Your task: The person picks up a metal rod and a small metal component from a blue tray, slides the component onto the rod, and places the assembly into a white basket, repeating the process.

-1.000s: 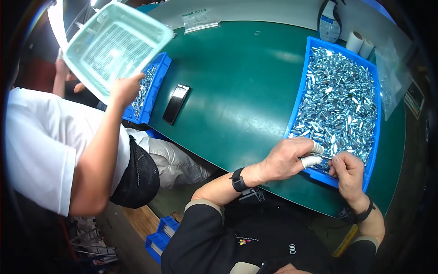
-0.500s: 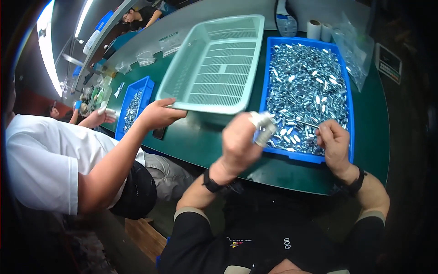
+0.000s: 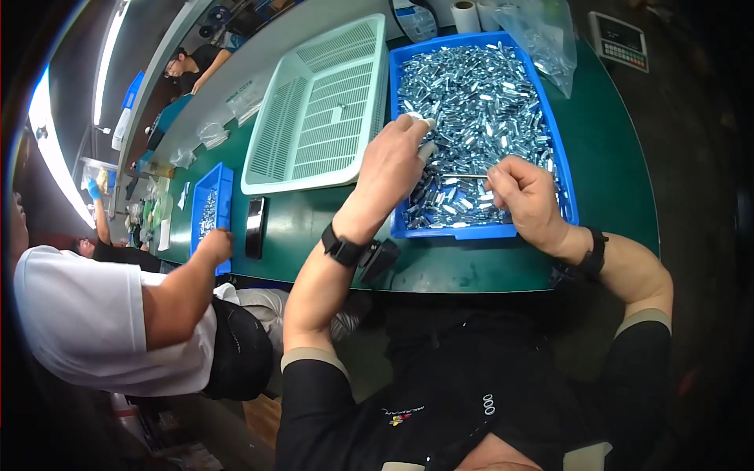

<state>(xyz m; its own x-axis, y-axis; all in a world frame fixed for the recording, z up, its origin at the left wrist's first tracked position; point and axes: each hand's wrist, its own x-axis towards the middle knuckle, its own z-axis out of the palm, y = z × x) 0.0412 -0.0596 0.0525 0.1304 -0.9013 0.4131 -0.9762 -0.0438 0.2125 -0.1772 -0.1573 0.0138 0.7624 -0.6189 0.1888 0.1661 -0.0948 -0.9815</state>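
A factory workshop: metal parts (image 3: 471, 86) heaped in a blue tray (image 3: 463, 233), a green workbench (image 3: 294, 224), fluorescent tubes (image 3: 110, 63) and co-workers (image 3: 86, 322) at left.

The right fingers (image 3: 506, 187) pinch a thin rod (image 3: 469, 176) over shiny metal parts (image 3: 463, 90) in a blue tray (image 3: 463, 233).

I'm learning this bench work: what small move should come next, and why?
Perhaps pinch one of the metal pieces with the left hand: its white-covered fingertips are over the large blue tray, while the right hand holds a thin rod.
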